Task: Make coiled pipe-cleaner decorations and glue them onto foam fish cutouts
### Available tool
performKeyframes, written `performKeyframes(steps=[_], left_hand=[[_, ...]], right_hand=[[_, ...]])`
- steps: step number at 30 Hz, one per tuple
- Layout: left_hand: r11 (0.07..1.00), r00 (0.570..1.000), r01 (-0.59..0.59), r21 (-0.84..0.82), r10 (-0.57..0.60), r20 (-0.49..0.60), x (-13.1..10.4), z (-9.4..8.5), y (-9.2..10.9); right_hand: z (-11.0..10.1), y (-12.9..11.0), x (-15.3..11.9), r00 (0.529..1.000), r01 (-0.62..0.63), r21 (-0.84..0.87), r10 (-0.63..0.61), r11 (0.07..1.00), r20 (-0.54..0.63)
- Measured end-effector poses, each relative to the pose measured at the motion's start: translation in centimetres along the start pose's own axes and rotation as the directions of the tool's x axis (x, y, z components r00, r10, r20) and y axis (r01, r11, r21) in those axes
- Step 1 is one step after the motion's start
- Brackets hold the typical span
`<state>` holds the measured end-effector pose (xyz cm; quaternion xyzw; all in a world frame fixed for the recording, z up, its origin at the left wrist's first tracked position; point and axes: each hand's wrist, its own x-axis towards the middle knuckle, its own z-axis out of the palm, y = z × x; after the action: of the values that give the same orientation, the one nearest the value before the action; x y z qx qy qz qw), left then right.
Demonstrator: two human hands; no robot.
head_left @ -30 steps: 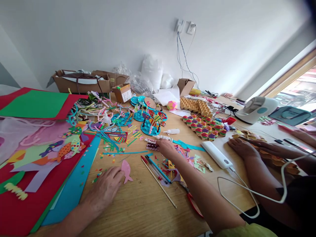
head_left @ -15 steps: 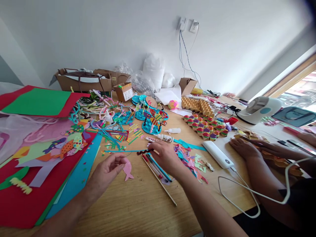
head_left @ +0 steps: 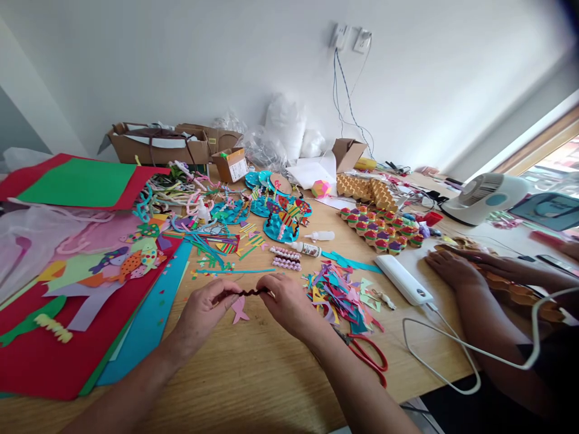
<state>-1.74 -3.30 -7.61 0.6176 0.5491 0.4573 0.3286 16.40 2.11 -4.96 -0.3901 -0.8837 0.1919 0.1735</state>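
A dark brown, wavy pipe cleaner [head_left: 250, 292] is stretched level over the table between my two hands. My left hand [head_left: 208, 307] pinches its left end and my right hand [head_left: 288, 304] grips the other. Just below it, a pink paper fish [head_left: 239, 310] lies on the wood, partly hidden by my left fingers. Beyond my right hand is a small row of pink and brown wavy pipe cleaners [head_left: 286, 258]. A glue bottle [head_left: 307, 248] lies on its side behind them. Red-handled scissors [head_left: 368, 355] rest beside my right forearm, which covers part of them.
Paper scraps [head_left: 337, 286] lie right of my hand, near a white power bank [head_left: 402, 280] with a looping cable. Coloured sheets [head_left: 49, 371] with paper fish cover the left. Painted egg cartons [head_left: 377, 229] stand behind. Another person's hands [head_left: 456, 268] press a carton at right.
My right hand has come down and nearer with the brown pipe cleaner, and my left hand has let go of the pink fish and taken the other end. The scissors have come into view.
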Motion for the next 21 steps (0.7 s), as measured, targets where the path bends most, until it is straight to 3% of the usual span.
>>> performKeyframes(steps=[6, 11, 21], left_hand=[[0.983, 0.992, 0.123, -0.138, -0.121, 0.019, 0.4, 0.2, 0.1], [0.988, 0.993, 0.116, -0.102, -0.113, 0.031, 0.6, 0.2, 0.3], [0.989, 0.991, 0.116, -0.091, -0.110, 0.077, 0.6, 0.9, -2.0]], right_hand=[[0.1, -0.9, 0.3, 0.999, 0.021, 0.203, -0.010, 0.979, -0.052], [0.9, -0.6, 0.5, 0.997, 0.034, 0.311, -0.011, 0.950, -0.076], [1.7, -0.8, 0.7, 0.995, 0.033, 0.229, -0.011, 0.973, -0.096]])
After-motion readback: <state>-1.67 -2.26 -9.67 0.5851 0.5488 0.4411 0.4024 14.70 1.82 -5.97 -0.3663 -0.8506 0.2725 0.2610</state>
